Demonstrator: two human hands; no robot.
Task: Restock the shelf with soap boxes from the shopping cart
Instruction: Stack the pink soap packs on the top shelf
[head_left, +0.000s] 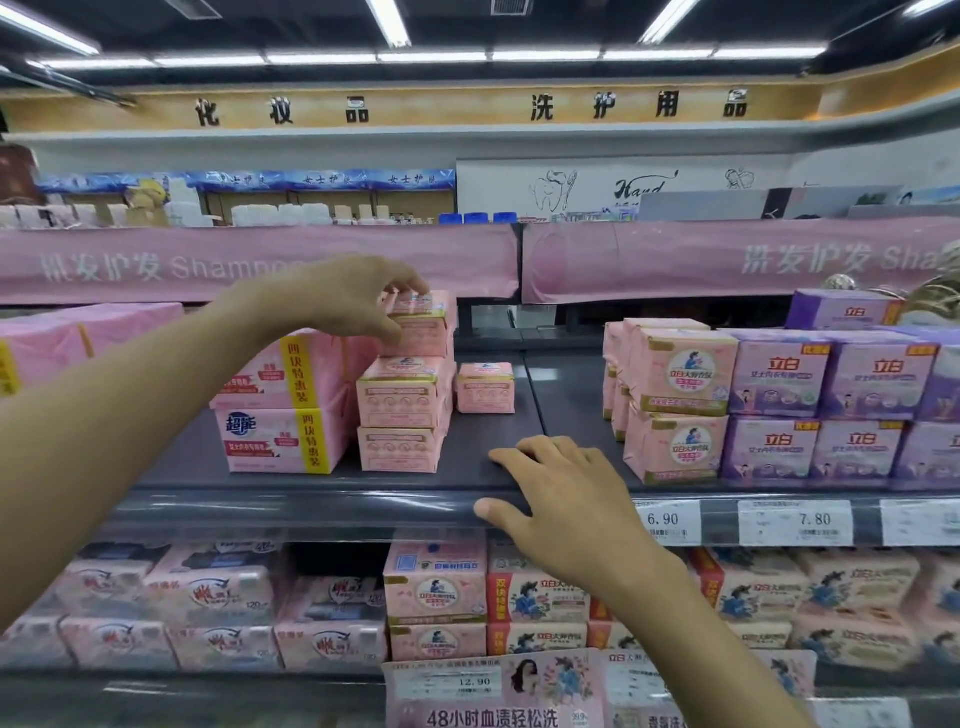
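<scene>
Right hand (566, 499) lay at 5 o'clock in the frame, palm down, its fingers spread flat on the front lip of the shelf (322, 499) and holding nothing; judged a brace only. Left hand (358, 296), at 10 o'clock from the right, had its fingers (410, 283) curled over the top soap box (423, 322), thumb against its front face. That box sat on top of the pink stack (402, 410), apparently square with it. A lone box (485, 387) stood just beside the stack at its 3 o'clock; four-bar bundles (280, 410) stood against the stack at 9 o'clock. Bare shelf floor lay between the lone box and the pink packs (680, 405) further toward 3 o'clock. Shopping cart not in view. Step judged: seating one box, placement nearly finished. Next move, as judged: release without dragging the box off line, fetch another from the cart, and build on the lone box.
</scene>
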